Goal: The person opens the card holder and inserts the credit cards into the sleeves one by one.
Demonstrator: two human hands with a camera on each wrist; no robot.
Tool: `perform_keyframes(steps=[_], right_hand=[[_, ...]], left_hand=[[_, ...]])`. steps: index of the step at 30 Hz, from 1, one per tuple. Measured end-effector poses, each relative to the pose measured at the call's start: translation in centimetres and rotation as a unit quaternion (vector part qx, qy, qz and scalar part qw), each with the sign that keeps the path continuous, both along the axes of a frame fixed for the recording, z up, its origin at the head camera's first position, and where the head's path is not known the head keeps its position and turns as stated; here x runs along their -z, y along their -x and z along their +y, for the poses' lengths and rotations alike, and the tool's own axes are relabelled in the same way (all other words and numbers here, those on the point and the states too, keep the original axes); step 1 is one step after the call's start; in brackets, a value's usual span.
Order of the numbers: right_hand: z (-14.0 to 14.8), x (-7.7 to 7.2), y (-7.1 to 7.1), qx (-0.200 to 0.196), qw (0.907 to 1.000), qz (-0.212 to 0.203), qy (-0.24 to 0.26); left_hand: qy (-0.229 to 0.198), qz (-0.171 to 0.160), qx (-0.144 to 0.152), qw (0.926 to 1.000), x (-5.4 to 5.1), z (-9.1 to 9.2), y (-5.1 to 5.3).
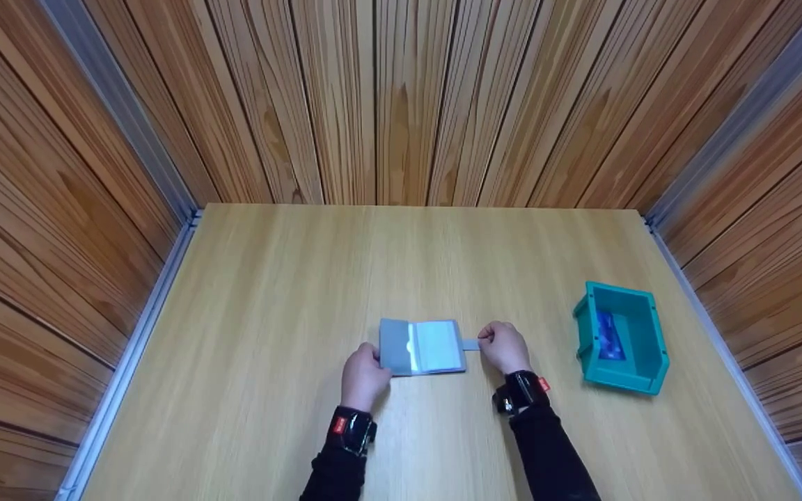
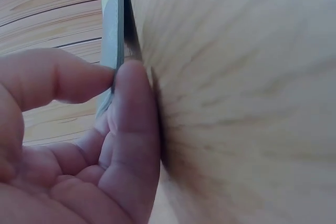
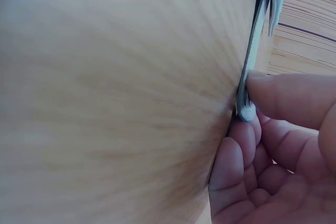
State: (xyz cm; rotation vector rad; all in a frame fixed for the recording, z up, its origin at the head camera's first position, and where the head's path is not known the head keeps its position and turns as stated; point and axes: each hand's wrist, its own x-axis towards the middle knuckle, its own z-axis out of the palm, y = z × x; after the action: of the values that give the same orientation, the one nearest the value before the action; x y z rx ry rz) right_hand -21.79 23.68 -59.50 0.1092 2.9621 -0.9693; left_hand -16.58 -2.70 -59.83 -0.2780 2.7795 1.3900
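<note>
A small grey-blue booklet or card holder [image 1: 395, 346] lies opened flat on the table, with pale pages or sleeves inside. My left hand [image 1: 365, 379] pinches its lower left corner; in the left wrist view the thumb and a finger of that hand [image 2: 79, 129] meet at the cover's edge [image 2: 113, 35]. From the holder's right side a narrow strap [image 1: 470, 344] sticks out. My right hand [image 1: 505, 348] pinches the strap's end, and in the right wrist view the thumb of that hand [image 3: 278, 145] presses on the strap [image 3: 254, 45] against the fingers.
A teal bin [image 1: 641, 334] stands at the right of the wooden table [image 1: 269, 278], with a blue-purple packet or card [image 1: 608, 336] inside it. Wood-plank walls [image 1: 401, 104] rise behind and on both sides, with metal rails along the table's side edges.
</note>
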Motion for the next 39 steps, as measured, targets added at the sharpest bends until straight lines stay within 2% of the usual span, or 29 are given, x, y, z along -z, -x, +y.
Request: perform_keyframes(steps=[7,15,23,36,39], right_hand=[[-0.1,-0.09,0.08,0.0,1.0,-0.003,0.005],[-0.07,-0.06,0.12,0.001,0.9999,-0.01,0.007],[0.03,-0.17,0.14,-0.006,1.0,0.002,0.003],[0.13,-0.02,0.12,-0.006,0.9999,-0.005,0.009],[0.11,-0.05,0.15,-0.002,0.9998,-0.014,0.013]], left_hand=[[0.025,-0.011,0.005,0.9996,-0.22,0.07,0.14],[0.021,-0.034,0.001,0.9992,-0.45,0.12,0.25],[0.028,0.001,-0.003,0.9996,-0.23,-0.05,0.22],[0.01,-0.024,0.0,0.9997,-0.3,-0.14,0.28],[0.013,-0.019,0.001,0.9997,-0.19,-0.17,0.28]])
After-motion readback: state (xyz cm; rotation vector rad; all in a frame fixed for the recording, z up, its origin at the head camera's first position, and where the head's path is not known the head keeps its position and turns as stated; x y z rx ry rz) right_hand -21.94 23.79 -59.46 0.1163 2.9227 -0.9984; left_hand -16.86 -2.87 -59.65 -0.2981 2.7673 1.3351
